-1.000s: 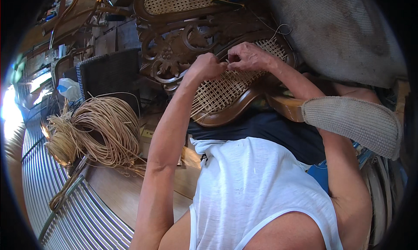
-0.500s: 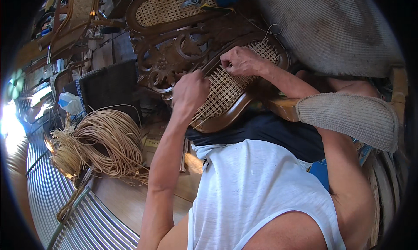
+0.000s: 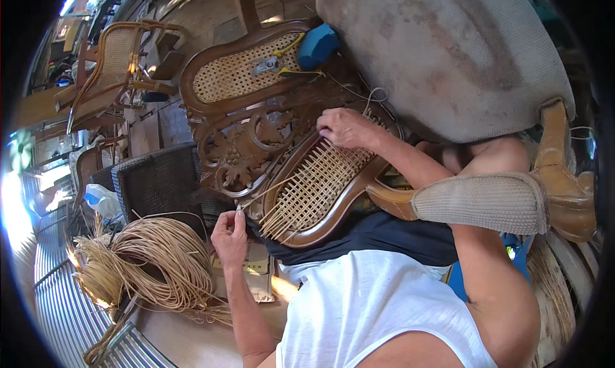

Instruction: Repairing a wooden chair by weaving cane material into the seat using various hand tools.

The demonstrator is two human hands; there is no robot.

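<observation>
A carved wooden chair back holds a partly woven cane panel (image 3: 314, 185) inside a curved brown frame (image 3: 334, 219). Loose strand ends stick out at the panel's lower left. My left hand (image 3: 230, 237) is off the frame's left side, thumb and finger pinched on a thin cane strand (image 3: 272, 187) that runs back to the weave. At the panel's upper edge rests my right hand (image 3: 349, 128), its fingers curled together; whatever is between them is hidden. A thin strand loops (image 3: 378, 94) beyond this hand.
A second cane panel (image 3: 237, 73) lies farther off, with a yellow-handled tool (image 3: 266, 65) and a blue block (image 3: 318, 46). A big cane coil (image 3: 170, 249) sits at left near a dark wicker chair (image 3: 157, 182). A padded armrest (image 3: 477, 201) crosses my right arm; grey upholstery (image 3: 435, 54) rises beyond.
My left hand has moved from the panel's left edge down and left, drawing the strand out. My right hand remains at the panel's upper edge. The whole view has shifted.
</observation>
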